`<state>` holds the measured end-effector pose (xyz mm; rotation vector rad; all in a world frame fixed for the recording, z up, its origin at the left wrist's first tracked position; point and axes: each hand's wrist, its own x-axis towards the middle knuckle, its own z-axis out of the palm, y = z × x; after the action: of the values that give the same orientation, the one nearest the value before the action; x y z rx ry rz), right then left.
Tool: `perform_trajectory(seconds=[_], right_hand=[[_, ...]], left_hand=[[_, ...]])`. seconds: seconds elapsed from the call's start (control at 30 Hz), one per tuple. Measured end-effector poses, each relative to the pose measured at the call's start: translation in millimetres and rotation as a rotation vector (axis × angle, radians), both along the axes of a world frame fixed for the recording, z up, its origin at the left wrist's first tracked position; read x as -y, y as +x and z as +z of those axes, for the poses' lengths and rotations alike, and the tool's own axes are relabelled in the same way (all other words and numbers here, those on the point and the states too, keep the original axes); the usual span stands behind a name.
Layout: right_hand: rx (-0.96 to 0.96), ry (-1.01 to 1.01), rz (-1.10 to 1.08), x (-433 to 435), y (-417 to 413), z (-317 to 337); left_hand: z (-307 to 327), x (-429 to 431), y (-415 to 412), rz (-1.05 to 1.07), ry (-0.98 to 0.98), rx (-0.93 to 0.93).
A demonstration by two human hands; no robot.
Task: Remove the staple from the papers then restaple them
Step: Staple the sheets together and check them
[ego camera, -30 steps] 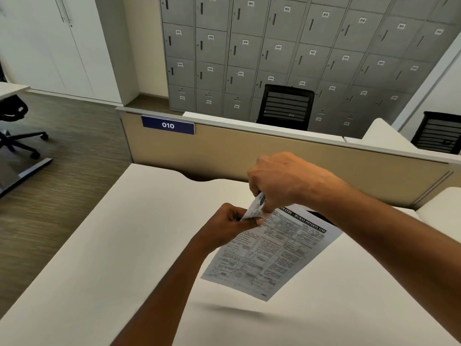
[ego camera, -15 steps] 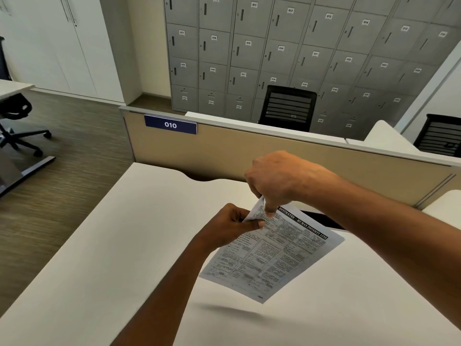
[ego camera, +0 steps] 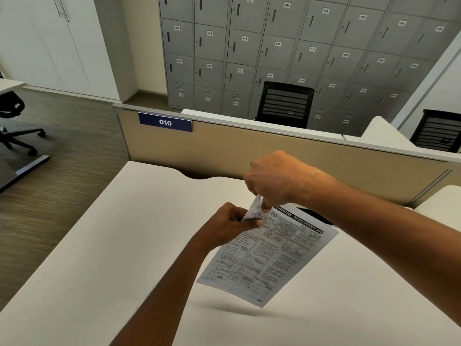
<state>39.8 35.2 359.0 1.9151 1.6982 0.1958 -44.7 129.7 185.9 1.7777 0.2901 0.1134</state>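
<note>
The printed papers (ego camera: pixel 269 255) hang in the air above the white desk (ego camera: pixel 112 245), tilted with the heading at the upper right. My left hand (ego camera: pixel 225 227) grips their top left corner, thumb on the front sheet. My right hand (ego camera: pixel 272 181) comes down from above and pinches the folded-up corner of the papers with curled fingertips. The staple itself is hidden under my fingers. A dark object (ego camera: pixel 315 216), partly hidden behind the papers and my right forearm, lies on the desk.
A beige partition (ego camera: pixel 249 151) with a blue "010" sign (ego camera: pixel 165 122) closes the far desk edge. Beyond it stand a black chair (ego camera: pixel 284 103) and grey lockers (ego camera: pixel 274 46). The desk's left edge drops to wood floor, where another chair (ego camera: pixel 12 121) stands.
Both hands stay at the same corner of the papers. The corner now stands folded up a little more under my right fingertips.
</note>
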Motion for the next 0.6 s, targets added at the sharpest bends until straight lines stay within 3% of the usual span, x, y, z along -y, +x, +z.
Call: perform_trajectory(seconds=[0.13,0.33,0.6], right_hand=[[-0.181,0.093,-0.101,10.3,17.3,6.8],[-0.755,0.372,-0.296,44.6,61.4,24.8],[-1.409,0.925,-0.587,112.0,96.8,-58.4]], left_hand=[[-3.3,0.1,1.0,-0.001,-0.009,0.005],[-5.4,-1.3,-2.0,-0.006,-0.079,0.035],[-9.9,-4.8,-6.1,0.033,-0.192,0.108]])
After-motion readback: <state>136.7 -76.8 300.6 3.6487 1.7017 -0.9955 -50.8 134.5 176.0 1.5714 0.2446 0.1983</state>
